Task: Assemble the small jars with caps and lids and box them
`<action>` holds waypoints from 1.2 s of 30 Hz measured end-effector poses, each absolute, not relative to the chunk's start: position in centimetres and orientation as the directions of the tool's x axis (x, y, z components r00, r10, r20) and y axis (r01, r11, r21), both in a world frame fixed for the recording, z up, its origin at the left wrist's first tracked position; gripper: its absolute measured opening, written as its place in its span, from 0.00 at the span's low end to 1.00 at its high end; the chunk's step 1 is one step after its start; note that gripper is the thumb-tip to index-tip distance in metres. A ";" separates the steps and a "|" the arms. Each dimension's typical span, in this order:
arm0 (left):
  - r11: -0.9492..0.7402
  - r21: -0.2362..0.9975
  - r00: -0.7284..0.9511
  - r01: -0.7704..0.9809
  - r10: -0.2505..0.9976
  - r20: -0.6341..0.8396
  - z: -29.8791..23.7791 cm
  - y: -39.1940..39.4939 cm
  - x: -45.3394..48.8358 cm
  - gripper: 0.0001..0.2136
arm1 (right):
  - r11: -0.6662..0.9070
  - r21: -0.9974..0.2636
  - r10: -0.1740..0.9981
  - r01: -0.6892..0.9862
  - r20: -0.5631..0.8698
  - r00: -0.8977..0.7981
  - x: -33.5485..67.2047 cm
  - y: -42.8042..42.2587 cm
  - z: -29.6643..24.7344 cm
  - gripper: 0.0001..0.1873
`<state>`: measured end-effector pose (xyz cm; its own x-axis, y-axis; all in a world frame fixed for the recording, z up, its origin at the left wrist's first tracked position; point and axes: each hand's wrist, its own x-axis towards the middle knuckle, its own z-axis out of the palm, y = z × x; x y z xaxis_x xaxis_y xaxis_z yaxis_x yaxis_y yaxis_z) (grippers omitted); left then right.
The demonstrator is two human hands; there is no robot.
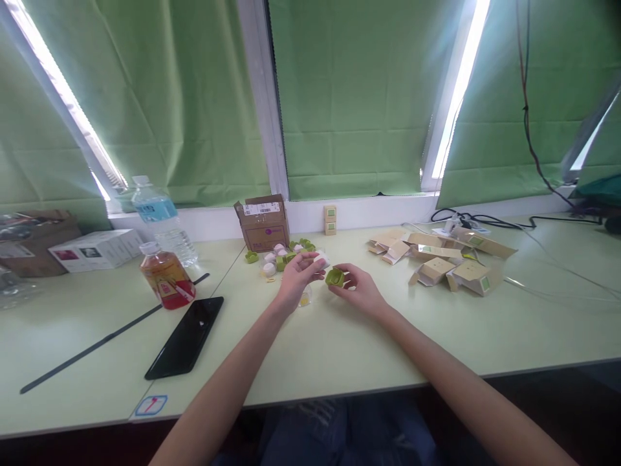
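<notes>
Between the thumb and fingers of my left hand (299,279) is a small white, rounded piece (321,260); its exact kind is too small to tell. Close beside it, my right hand (361,289) grips a small green cup-like piece (334,277), its hollow side facing me. Below my left fingers a clear round piece with a yellow spot (305,298) rests on the table, partly covered by the hand. Behind my left hand lies a loose pile of green pieces (281,262) and pale round pieces (269,269).
An open cardboard box (264,226) stands behind the pile, near two stacked small boxes (330,221). Opened tan cartons (436,259) lie to the right, by cables (485,220). Leftward are a black phone (187,338), a drink bottle (168,278), a water bottle (162,217) and a dark strip (111,336).
</notes>
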<state>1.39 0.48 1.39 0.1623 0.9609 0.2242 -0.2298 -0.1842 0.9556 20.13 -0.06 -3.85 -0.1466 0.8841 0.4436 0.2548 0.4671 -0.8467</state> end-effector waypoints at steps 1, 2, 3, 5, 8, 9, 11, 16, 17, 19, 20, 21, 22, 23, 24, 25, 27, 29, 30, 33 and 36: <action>-0.212 0.958 0.173 -0.193 0.954 0.246 1.3 0.5 1.4 0.28 | 0.473 -0.843 0.881 0.256 0.451 -0.144 20.2 0.0 -3.9 0.23; -0.248 0.958 0.182 -0.145 0.945 0.273 1.3 0.4 1.5 0.28 | 0.481 -0.839 0.877 0.255 0.459 -0.143 20.2 0.0 -3.9 0.23; -0.290 0.953 0.186 -0.088 0.935 0.302 1.2 0.3 1.5 0.28 | 0.492 -0.832 0.870 0.256 0.472 -0.140 20.3 0.0 -3.9 0.23; -0.360 0.933 0.184 0.026 0.919 0.349 1.2 0.1 1.7 0.24 | 0.532 -0.804 0.846 0.266 0.517 -0.130 20.4 0.0 -3.9 0.23; -0.407 0.904 0.157 0.130 0.909 0.386 1.3 -0.2 1.9 0.19 | 0.610 -0.720 0.784 0.332 0.609 -0.120 20.6 0.0 -3.9 0.22; -0.412 0.899 0.150 0.149 0.908 0.391 1.3 -0.3 1.9 0.19 | 0.628 -0.688 0.764 0.362 0.634 -0.120 20.7 0.0 -3.9 0.21; -0.415 0.893 0.152 0.172 0.907 0.392 1.3 -0.3 1.9 0.19 | 0.643 -0.643 0.740 0.417 0.662 -0.119 20.8 0.0 -4.1 0.20; -0.368 0.923 0.197 0.108 0.918 0.343 0.8 -0.2 2.0 0.20 | 0.642 -0.620 0.742 0.451 0.650 -0.163 20.5 0.1 -4.6 0.17; -0.355 0.929 0.194 0.107 0.923 0.331 0.7 -0.2 2.1 0.20 | 0.643 -0.620 0.744 0.449 0.646 -0.174 20.4 0.1 -4.7 0.17; -0.352 0.927 0.180 0.128 0.927 0.328 0.6 -0.1 2.1 0.20 | 0.640 -0.627 0.749 0.444 0.638 -0.178 20.2 0.1 -4.7 0.16; -0.362 0.920 0.171 0.151 0.926 0.337 0.6 -0.1 2.1 0.19 | 0.637 -0.633 0.752 0.441 0.636 -0.174 20.1 0.1 -4.7 0.16; -0.377 0.908 0.162 0.181 0.922 0.350 0.5 0.0 2.1 0.18 | 0.634 -0.638 0.754 0.437 0.635 -0.169 20.1 0.1 -4.7 0.16; -0.390 0.896 0.154 0.213 0.919 0.363 0.6 0.0 2.1 0.18 | 0.633 -0.642 0.756 0.432 0.634 -0.165 20.1 0.1 -4.7 0.17; -0.394 0.888 0.151 0.238 0.918 0.366 0.6 0.0 2.0 0.17 | 0.631 -0.647 0.758 0.428 0.632 -0.162 20.0 0.1 -4.7 0.17; -0.390 0.886 0.153 0.249 0.920 0.362 0.6 0.0 2.0 0.18 | 0.629 -0.652 0.760 0.424 0.630 -0.160 20.0 0.1 -4.7 0.17; -0.384 0.890 0.158 0.245 0.922 0.354 0.6 0.1 1.9 0.18 | 0.626 -0.657 0.764 0.421 0.626 -0.159 20.0 0.1 -4.7 0.17; -0.374 0.902 0.169 0.214 0.924 0.343 0.6 0.0 1.9 0.19 | 0.617 -0.667 0.770 0.418 0.620 -0.150 20.0 0.1 -4.8 0.18; -0.372 0.906 0.174 0.203 0.924 0.340 0.5 0.0 1.9 0.18 | 0.611 -0.675 0.774 0.413 0.618 -0.135 20.0 0.1 -4.8 0.19; -0.372 0.905 0.176 0.209 0.924 0.339 0.5 0.0 1.9 0.18 | 0.610 -0.679 0.775 0.409 0.619 -0.127 19.9 0.2 -4.9 0.20; -0.372 0.899 0.192 0.230 0.923 0.333 0.3 0.1 1.9 0.19 | 0.610 -0.686 0.776 0.397 0.619 -0.123 19.9 0.2 -4.8 0.19; -0.386 0.889 0.205 0.246 0.917 0.341 0.2 0.3 1.8 0.18 | 0.634 -0.668 0.757 0.389 0.638 -0.138 19.9 0.1 -4.6 0.17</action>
<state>1.84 0.28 0.20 0.2046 0.9174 0.3413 0.2462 -0.3857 0.8892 19.91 0.08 -4.60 -0.1382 0.7571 0.6385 0.3888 0.6344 -0.6681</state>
